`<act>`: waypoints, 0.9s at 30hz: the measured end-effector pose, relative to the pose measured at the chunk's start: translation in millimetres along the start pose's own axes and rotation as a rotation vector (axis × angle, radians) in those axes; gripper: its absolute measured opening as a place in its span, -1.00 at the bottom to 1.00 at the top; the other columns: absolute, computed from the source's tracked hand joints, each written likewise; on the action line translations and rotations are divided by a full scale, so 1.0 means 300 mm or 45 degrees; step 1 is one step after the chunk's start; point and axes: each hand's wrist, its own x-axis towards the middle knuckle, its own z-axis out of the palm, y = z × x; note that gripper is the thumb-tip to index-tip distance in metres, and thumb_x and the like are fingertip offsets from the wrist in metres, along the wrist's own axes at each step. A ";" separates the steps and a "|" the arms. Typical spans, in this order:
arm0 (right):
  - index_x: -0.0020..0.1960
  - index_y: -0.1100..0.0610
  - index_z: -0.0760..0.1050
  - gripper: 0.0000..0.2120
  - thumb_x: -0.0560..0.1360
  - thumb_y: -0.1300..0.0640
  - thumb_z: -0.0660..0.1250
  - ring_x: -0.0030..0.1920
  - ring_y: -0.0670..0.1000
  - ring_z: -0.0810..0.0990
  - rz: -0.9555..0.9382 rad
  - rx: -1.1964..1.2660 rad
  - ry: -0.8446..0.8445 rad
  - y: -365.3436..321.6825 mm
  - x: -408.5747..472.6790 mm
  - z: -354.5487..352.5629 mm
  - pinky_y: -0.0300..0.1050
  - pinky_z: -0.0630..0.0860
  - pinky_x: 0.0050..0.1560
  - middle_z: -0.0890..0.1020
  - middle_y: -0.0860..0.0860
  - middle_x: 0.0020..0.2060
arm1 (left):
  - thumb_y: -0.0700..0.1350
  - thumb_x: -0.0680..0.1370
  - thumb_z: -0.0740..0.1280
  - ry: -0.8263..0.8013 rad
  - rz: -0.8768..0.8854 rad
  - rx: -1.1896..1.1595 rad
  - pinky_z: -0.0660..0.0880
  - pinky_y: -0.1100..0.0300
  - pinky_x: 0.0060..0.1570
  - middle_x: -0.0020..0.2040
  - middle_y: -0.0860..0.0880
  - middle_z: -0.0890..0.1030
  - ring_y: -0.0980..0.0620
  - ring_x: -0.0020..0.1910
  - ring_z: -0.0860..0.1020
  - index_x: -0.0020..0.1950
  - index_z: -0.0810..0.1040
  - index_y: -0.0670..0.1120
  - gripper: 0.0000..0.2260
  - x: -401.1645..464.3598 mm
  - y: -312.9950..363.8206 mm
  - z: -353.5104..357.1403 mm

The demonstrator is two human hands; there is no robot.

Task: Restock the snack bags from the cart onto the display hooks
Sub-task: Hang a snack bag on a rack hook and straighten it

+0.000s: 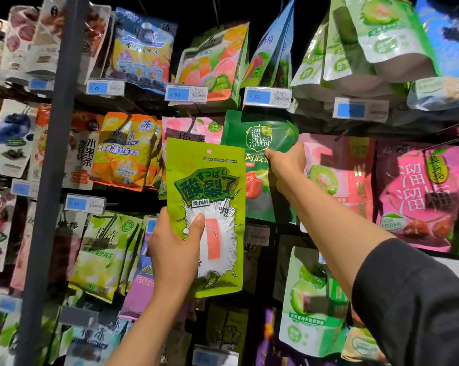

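My left hand (177, 249) grips a lime-green snack bag (210, 186) by its lower left part, thumb across the front, holding it upright before the display. Its hang hole sits at the top, level with the middle row. My right hand (286, 165) reaches up and pinches a dark green snack bag (260, 136) that hangs in the middle row, tilting its top toward me. The hook behind that bag is hidden. No cart is in view.
Rows of hanging snack bags fill the wall: pink bags (418, 196) at right, orange ones (125, 151) at left, pale green ones (368, 43) above. Price tags (266, 96) jut out on hook ends. A dark upright post (54, 154) stands at left.
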 end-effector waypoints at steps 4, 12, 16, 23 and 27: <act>0.37 0.19 0.28 -0.42 0.45 0.14 0.46 0.14 0.15 0.55 -0.021 -0.036 0.013 0.026 0.002 0.002 0.01 0.51 0.13 0.53 0.12 0.23 | -0.09 0.53 0.39 -0.012 -0.015 0.002 0.44 0.07 -0.08 -0.12 0.11 0.57 0.01 -0.15 0.51 0.14 0.50 -0.13 -0.77 -0.005 -0.005 0.018; 0.34 0.23 0.29 -0.47 0.46 0.14 0.43 0.02 0.13 0.51 0.041 -0.088 -0.009 0.015 0.071 0.019 -0.02 0.49 0.02 0.52 0.13 0.10 | -0.06 0.54 0.38 -0.064 -0.098 -0.012 0.44 0.03 0.00 -0.08 0.07 0.58 -0.09 0.00 0.52 0.14 0.48 -0.08 -0.78 -0.010 -0.013 0.057; 0.36 0.22 0.23 -0.41 0.46 0.10 0.43 -0.02 0.18 0.55 0.061 -0.215 -0.022 0.035 0.087 0.033 0.09 0.54 -0.01 0.56 0.20 0.14 | -0.08 0.53 0.38 -0.071 -0.101 0.006 0.38 0.07 -0.15 -0.16 -0.01 0.57 -0.05 -0.17 0.48 0.06 0.48 -0.09 -0.83 -0.013 -0.014 0.064; 0.56 0.19 -0.14 -0.19 0.56 0.04 0.33 0.23 0.25 0.50 -0.093 -0.816 0.051 0.085 0.079 0.049 0.01 0.36 -0.03 0.39 0.24 0.37 | -0.05 0.53 0.39 -0.080 -0.191 0.024 0.43 0.07 0.02 0.00 -0.02 0.58 -0.05 0.00 0.51 0.15 0.49 -0.12 -0.74 -0.033 -0.055 0.057; 0.55 -0.06 0.02 -0.28 0.54 0.23 0.32 0.30 0.30 0.34 -0.479 -0.981 0.024 0.150 0.028 0.058 0.12 0.43 0.18 0.13 0.28 0.43 | 0.00 0.51 0.40 -0.079 -0.260 0.038 0.42 0.00 0.20 0.18 -0.09 0.58 -0.11 0.19 0.50 0.30 0.46 -0.17 -0.57 -0.063 -0.091 0.034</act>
